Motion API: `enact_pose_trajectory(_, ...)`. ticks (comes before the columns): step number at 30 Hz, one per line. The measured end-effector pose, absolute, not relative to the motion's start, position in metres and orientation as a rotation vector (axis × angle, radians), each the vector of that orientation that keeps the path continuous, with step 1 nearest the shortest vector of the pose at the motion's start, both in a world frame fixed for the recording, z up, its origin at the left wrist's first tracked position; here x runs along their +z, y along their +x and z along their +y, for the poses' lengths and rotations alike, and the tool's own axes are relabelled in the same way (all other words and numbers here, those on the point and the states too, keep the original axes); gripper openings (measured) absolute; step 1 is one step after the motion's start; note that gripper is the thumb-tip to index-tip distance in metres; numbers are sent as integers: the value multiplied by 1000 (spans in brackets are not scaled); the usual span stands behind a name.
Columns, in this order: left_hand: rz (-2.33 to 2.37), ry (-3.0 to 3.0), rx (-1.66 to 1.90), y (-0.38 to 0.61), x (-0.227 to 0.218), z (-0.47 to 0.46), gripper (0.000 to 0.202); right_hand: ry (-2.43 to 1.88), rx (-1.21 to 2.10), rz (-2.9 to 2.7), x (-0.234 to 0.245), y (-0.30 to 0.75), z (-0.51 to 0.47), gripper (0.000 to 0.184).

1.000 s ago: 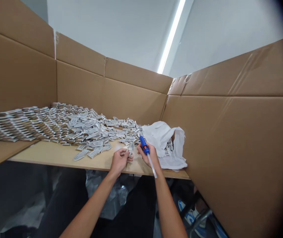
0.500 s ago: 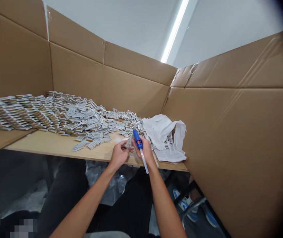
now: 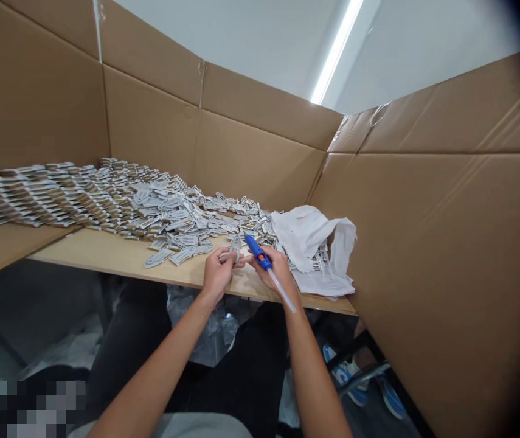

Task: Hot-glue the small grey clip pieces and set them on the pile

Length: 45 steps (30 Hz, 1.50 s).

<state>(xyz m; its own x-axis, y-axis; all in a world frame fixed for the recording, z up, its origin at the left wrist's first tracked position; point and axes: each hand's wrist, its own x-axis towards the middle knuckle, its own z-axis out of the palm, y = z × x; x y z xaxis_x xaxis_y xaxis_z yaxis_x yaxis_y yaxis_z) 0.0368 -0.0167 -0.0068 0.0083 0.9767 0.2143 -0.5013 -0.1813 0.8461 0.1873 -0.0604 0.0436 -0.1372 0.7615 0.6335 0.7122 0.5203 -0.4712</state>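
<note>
My left hand [image 3: 218,272] pinches a small grey flat piece with a pointed, looped outline [image 3: 235,245], held upright above the table's front part. Close on its right, my right hand [image 3: 274,267] is wrapped round a blue glue gun [image 3: 256,249]. A clear glue stick [image 3: 282,291] sticks out of the gun's rear, toward my wrist. The gun's nozzle end points away from me, just right of the grey piece. Beyond my hands lies a loose heap of similar grey pieces [image 3: 173,213].
Stacked rows of such pieces [image 3: 45,194] fill the left side. A crumpled white sheet [image 3: 303,234] covers some pieces at right. Tall cardboard walls [image 3: 260,152] enclose the wooden table [image 3: 118,252]. Below at right, blue-and-white shoes [image 3: 346,374] show beside a metal frame.
My left hand has turned the grey piece upright, so more of it shows. The glue gun has tilted, its rear swinging right and away from the piece. The camera view has shifted slightly.
</note>
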Motion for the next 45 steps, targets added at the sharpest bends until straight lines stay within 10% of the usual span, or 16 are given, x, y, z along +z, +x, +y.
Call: enact_pose_trajectory(45, 526, 1205, 1263, 30, -4, -22, 52, -1281, 233, -1677, 26, 183, -46, 36)
